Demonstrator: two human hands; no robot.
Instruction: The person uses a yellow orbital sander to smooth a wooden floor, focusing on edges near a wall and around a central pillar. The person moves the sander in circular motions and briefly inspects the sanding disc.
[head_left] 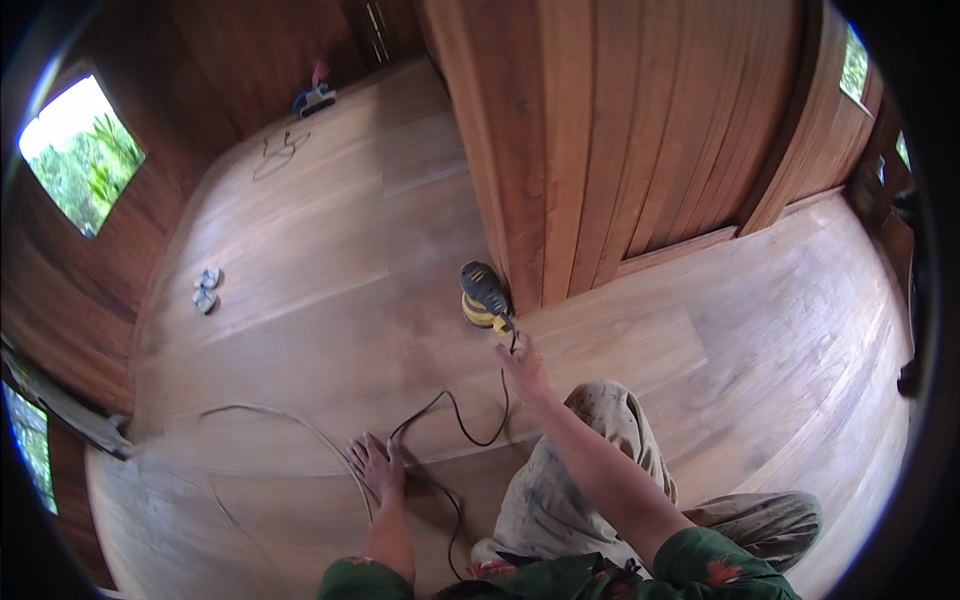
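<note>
A yellow-and-black orbital sander (pixel 483 294) stands on the wooden floor (pixel 330 350), close to the corner of a plank wall. My right hand (pixel 525 368) is just behind it, with the fingers closed round its black power cord (pixel 453 402). From there the cord loops over the floor towards my left and back to my legs. My left hand (pixel 375 466) lies flat on the boards with its fingers spread, holding nothing. Right beside it a pale cord (pixel 318 432) curves across the floor; whether the hand touches it I cannot tell.
The plank wall (pixel 620 130) juts out ahead to the right. A pair of sandals or shoes (pixel 206 290) sits by the left wall. At the far end are a blue-and-grey tool (pixel 316 100) and a dark cord (pixel 285 150). My bent knee (pixel 600 410) is close to my right arm.
</note>
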